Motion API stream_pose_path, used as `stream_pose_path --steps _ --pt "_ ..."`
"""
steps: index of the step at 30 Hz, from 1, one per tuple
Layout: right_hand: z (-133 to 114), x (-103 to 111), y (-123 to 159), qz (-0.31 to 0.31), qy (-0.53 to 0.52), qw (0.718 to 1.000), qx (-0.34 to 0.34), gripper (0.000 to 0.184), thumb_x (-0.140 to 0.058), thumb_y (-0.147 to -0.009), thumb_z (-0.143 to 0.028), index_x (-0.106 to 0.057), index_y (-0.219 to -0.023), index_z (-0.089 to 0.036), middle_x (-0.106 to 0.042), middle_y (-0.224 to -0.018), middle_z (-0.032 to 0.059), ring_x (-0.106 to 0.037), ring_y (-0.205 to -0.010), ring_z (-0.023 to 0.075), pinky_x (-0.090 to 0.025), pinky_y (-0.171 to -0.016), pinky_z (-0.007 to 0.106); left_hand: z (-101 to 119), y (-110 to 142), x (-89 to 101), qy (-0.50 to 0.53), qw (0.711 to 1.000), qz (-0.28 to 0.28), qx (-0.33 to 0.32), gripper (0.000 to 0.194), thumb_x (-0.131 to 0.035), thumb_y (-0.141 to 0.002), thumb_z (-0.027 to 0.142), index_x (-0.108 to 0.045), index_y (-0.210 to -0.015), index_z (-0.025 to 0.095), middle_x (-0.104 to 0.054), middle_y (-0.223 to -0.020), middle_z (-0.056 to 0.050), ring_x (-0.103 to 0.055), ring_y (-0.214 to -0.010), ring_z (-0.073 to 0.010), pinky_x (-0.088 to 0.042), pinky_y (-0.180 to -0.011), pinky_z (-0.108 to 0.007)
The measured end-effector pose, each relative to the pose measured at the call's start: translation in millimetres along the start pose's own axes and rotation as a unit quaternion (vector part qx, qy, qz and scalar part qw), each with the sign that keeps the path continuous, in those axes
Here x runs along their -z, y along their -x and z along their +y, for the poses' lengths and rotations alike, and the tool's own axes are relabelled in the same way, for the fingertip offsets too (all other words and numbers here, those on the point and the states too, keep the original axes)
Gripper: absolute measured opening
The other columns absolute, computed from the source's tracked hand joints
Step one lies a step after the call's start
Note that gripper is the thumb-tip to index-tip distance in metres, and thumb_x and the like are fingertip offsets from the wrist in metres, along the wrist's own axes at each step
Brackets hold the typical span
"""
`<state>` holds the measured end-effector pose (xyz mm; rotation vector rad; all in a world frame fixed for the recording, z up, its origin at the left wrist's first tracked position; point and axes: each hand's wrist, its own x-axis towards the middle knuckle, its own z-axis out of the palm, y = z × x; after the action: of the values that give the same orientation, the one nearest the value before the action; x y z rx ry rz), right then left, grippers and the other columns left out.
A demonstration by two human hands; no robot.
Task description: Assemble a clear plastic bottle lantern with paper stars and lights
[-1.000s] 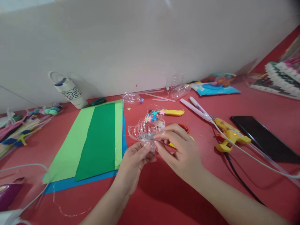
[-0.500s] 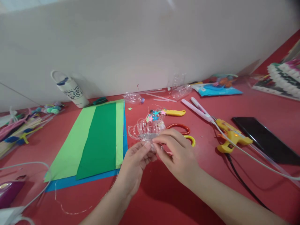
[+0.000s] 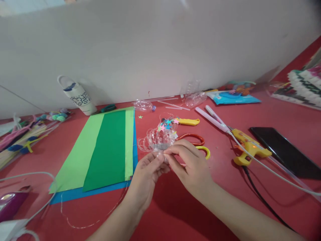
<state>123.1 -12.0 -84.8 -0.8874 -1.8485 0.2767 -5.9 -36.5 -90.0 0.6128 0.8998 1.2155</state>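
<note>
Both hands meet over the red table at a clear plastic craft piece [image 3: 160, 139] cut from a bottle, with curled strips and coloured star stickers on top. My left hand [image 3: 147, 175] pinches its lower edge from below. My right hand [image 3: 192, 167] pinches the same edge from the right, thumb and forefinger closed on it. A thin clear thread [image 3: 82, 224] trails from the piece down across the table to the left.
Green and blue paper sheets [image 3: 105, 150] lie left of the hands. Scissors [image 3: 198, 142] and a yellow cutter [image 3: 188, 122] sit behind them. A yellow glue gun [image 3: 250, 148], a pink hair iron [image 3: 213, 118] and a black phone [image 3: 286, 150] lie right. Cords cross the right side.
Both hands and the plastic piece have kept their place while the view shifted slightly. My right fingers have slid closer to the left fingertips at the piece's lower edge, uncovering more of the scissors.
</note>
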Motion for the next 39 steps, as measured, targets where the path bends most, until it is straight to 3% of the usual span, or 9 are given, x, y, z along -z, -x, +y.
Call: stream_pose_path --steps 14,25,31,39 --pt "-3.4 7.2 -3.1 0.029 0.026 0.998 0.047 0.013 -0.054 -0.083 -0.008 -0.054 -0.086 -0.021 -0.060 -0.078 0.0028 -0.057 -0.074 0.0152 -0.048 -0.066 0.029 4.8 1.3 -0.9 0.020 0.999 -0.032 -0.031 0.009 -0.062 -0.078 0.017 -0.069 -0.083 0.016 -0.067 -0.078 -0.003 -0.058 -0.069 -0.0123 -0.045 -0.072 -0.027" --pt "-4.0 4.1 4.2 -0.019 0.014 0.996 0.090 0.023 -0.053 -0.082 -0.006 -0.060 -0.100 -0.017 -0.061 -0.088 0.0070 -0.055 -0.079 0.0176 -0.049 -0.069 0.032 6.2 -1.4 0.5 0.061 0.997 -0.033 -0.015 0.012 -0.060 -0.081 0.022 -0.068 -0.074 0.015 -0.067 -0.070 -0.003 -0.061 -0.068 -0.0139 -0.046 -0.072 -0.027" --pt "-6.5 8.4 -2.7 0.013 -0.005 0.999 0.037 0.019 -0.052 -0.084 -0.009 -0.061 -0.099 -0.018 -0.063 -0.088 0.0050 -0.060 -0.081 0.0152 -0.050 -0.071 0.028 4.0 -2.2 3.3 0.018 0.999 -0.042 -0.008 0.014 -0.061 -0.082 0.026 -0.069 -0.080 0.015 -0.067 -0.070 -0.002 -0.057 -0.061 -0.0100 -0.046 -0.065 -0.024" --pt "-7.0 9.9 -4.3 -0.003 -0.036 0.996 -0.084 0.014 -0.052 -0.084 -0.013 -0.062 -0.091 -0.019 -0.062 -0.084 0.0017 -0.059 -0.074 0.0128 -0.049 -0.066 0.025 2.4 -3.0 6.0 -0.039 0.999 -0.013 -0.015 0.012 -0.063 -0.080 0.027 -0.068 -0.081 0.017 -0.066 -0.070 -0.001 -0.058 -0.064 -0.0098 -0.046 -0.065 -0.023"
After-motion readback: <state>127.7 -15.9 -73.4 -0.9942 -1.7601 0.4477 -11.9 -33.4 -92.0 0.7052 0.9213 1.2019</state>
